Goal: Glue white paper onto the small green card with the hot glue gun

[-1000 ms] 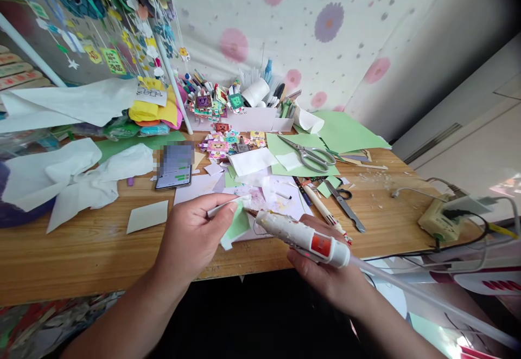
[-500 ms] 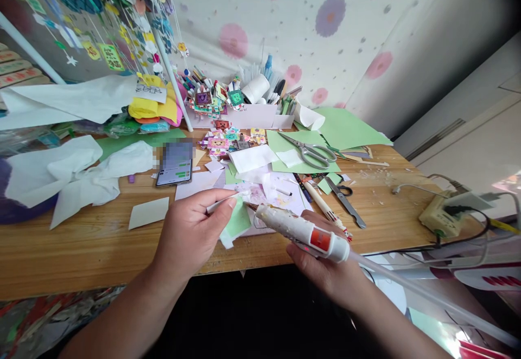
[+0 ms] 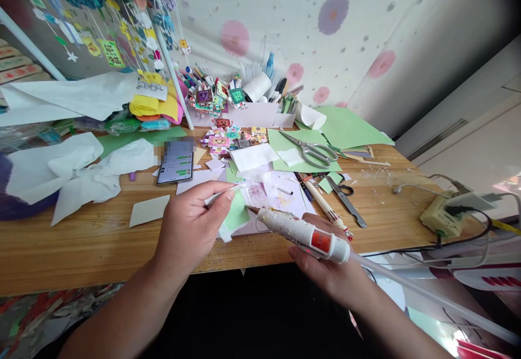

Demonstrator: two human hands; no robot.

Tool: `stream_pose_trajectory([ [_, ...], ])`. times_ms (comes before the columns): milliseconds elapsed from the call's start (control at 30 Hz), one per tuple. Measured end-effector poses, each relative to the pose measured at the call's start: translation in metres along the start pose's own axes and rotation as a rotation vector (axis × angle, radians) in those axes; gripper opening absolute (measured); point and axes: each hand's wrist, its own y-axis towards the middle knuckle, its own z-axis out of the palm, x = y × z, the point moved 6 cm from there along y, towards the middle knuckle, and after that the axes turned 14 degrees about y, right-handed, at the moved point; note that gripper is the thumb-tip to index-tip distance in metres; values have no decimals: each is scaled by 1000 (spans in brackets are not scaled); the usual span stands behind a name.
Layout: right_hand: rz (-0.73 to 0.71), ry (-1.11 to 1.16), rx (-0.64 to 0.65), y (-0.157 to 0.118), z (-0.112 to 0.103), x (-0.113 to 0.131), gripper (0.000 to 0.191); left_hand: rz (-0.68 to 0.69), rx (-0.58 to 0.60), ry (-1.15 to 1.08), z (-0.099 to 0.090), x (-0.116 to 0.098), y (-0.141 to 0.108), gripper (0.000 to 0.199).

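My left hand (image 3: 189,226) pinches a small piece of light green and white paper (image 3: 237,213) between thumb and fingertips, above the front of the desk. My right hand (image 3: 325,275) is wrapped round a white hot glue gun (image 3: 291,228), with a long translucent glue stick (image 3: 401,280) sticking out of its back. The gun's nozzle points left and sits just to the right of the green paper, with a small gap between them. Part of the right hand's grip is hidden behind the gun.
Large scissors (image 3: 313,150) lie on green sheets, with a craft knife (image 3: 348,204) and a pen (image 3: 323,203) nearer me. A phone (image 3: 176,162) lies left of the paper scraps. Pen boxes (image 3: 256,114) stand at the back; a power strip (image 3: 439,215) sits at the right edge.
The glue gun's nozzle has drawn slightly away from the top edge of the paper. My left hand has tilted the paper a little; both grips stay the same.
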Motion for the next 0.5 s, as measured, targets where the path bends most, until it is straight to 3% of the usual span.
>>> stream_pose_trajectory([
  [200,-13,-4,7,0,1,-1,23,5,-59,55,-5,-2,1,18],
  [500,23,-3,11,-3,1,-2,24,-27,-57,42,-6,2,2,18],
])
